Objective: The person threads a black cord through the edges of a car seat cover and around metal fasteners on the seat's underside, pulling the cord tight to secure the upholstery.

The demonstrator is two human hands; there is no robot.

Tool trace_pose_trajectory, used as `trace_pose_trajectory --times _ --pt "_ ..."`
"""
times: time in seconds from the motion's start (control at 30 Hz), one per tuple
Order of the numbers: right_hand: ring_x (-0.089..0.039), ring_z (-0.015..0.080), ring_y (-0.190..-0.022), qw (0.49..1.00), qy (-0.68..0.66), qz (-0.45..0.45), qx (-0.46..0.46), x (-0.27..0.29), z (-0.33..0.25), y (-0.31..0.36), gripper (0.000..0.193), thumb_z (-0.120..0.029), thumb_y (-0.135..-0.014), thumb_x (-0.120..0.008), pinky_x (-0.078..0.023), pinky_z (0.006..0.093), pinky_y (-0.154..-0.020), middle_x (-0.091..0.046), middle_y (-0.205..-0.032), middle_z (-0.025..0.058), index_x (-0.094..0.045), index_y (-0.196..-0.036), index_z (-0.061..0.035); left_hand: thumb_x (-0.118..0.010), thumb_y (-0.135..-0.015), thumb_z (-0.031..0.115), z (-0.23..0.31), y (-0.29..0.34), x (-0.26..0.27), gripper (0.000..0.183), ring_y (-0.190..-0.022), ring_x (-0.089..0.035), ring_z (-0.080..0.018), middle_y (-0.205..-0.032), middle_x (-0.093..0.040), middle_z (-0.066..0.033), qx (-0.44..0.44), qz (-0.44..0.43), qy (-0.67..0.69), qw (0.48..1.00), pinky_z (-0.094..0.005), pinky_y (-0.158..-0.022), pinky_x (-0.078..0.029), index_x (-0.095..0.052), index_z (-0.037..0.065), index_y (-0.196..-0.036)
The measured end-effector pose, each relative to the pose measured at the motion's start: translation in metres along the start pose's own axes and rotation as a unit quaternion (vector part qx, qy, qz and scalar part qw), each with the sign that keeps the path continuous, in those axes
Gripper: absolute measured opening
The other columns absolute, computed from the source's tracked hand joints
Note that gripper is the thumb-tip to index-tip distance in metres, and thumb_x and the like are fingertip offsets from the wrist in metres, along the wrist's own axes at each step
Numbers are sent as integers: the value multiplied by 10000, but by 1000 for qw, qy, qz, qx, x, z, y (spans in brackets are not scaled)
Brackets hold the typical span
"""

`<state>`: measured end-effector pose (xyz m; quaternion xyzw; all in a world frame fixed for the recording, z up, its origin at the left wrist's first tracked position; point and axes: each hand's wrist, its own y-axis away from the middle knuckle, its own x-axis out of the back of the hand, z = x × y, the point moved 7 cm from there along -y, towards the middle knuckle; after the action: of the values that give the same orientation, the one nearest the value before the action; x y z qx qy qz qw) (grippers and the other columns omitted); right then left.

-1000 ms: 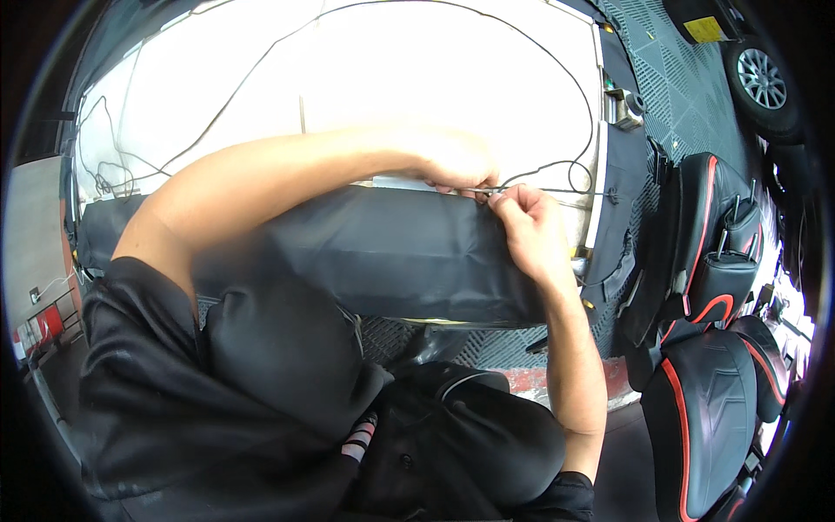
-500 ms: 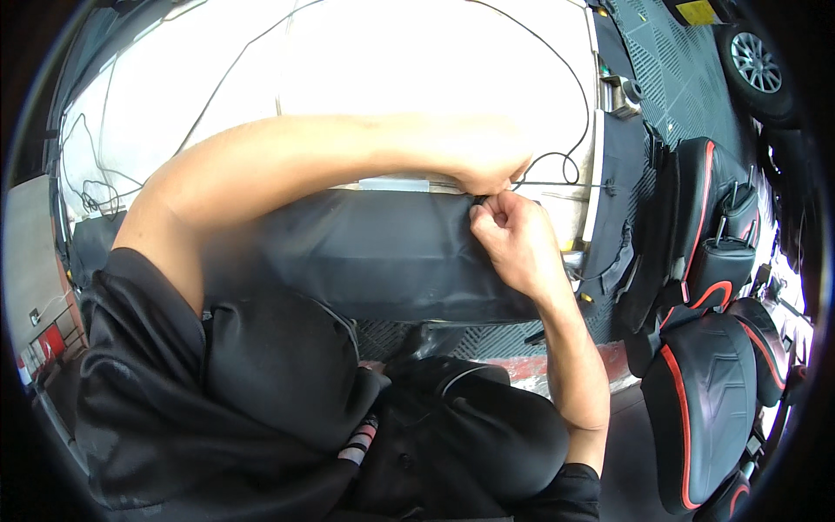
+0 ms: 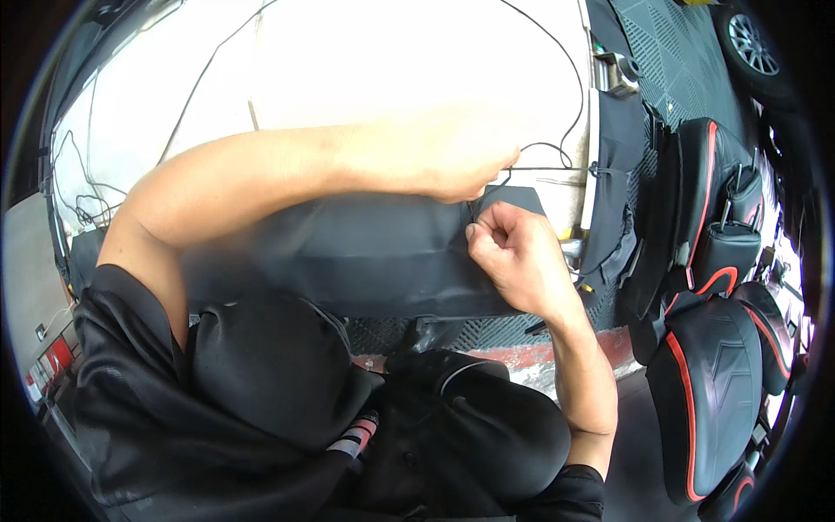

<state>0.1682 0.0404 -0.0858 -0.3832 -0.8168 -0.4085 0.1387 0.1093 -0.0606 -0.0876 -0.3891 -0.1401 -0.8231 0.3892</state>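
Note:
A smooth black cover (image 3: 365, 257) lies along the near edge of a bright white padded surface (image 3: 365, 70). My left arm reaches across the cover from the left, and my left hand (image 3: 474, 165) is closed on a thin black cord (image 3: 580, 96) near the cover's right end. Just below it, my right hand (image 3: 526, 257) is curled over the cover, thumb and forefinger pinched together. A short dark strand runs between the two hands to that pinch; what exactly lies inside the right fingers is mostly hidden.
Another black cord (image 3: 204, 83) crosses the white surface at left, ending near a tangle (image 3: 91, 209). A metal fitting (image 3: 619, 74) sits at the right edge. Black seats with red trim (image 3: 709, 391) stand at right on the floor. A car wheel (image 3: 752, 48) shows at far right.
My right hand has come down slightly, away from the left hand, opening a gap with a dark strand across it. The left hand has shifted slightly left. The whole view has moved a little.

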Motion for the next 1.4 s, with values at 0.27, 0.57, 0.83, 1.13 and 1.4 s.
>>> trace_pose_trajectory --times 0.27,0.57,0.83,1.13,1.4 --pt "-412 60 -563 993 -112 -37 7 2 11 0 236 -164 -864 -645 -363 270 -505 -464 -571 -19 -558 -714 -4 -611 -737 69 6 -16 5 132 -670 -668 -366 -704 -658 -224 29 -13 20 999 -463 -620 -525 -696 -15 -793" --pt "-517 144 -539 998 -3 13 68 24 9 7 198 -138 -841 -653 -427 326 -521 -537 -600 65 -564 -726 -3 -628 -835 93 -6 21 -1 115 -752 -638 -368 -771 -640 -188 -16 94 46 994 -450 -700 -505 -634 -21 -846" --pt "-622 243 -563 848 363 238 305 54 -14 1 146 -137 -808 -706 -514 332 -534 -569 -768 83 -585 -840 -61 -587 -872 103 0 15 -6 118 -835 -640 -349 -852 -641 -183 35 35 2 999 -440 -771 -507 -621 -7 -898" --pt "-632 236 -580 834 354 296 301 54 -12 -21 139 -164 -864 -661 -522 329 -543 -574 -830 75 -588 -948 -80 -560 -876 80 2 21 -13 111 -830 -639 -368 -846 -640 -198 24 87 7 996 -447 -765 -508 -604 -18 -902" --pt "-635 238 -598 839 335 310 296 57 -8 -17 186 -140 -834 -682 -515 332 -550 -575 -846 79 -572 -968 -73 -578 -848 44 -9 11 -12 102 -791 -650 -383 -817 -663 -210 65 66 93 991 -448 -732 -517 -642 -26 -885"
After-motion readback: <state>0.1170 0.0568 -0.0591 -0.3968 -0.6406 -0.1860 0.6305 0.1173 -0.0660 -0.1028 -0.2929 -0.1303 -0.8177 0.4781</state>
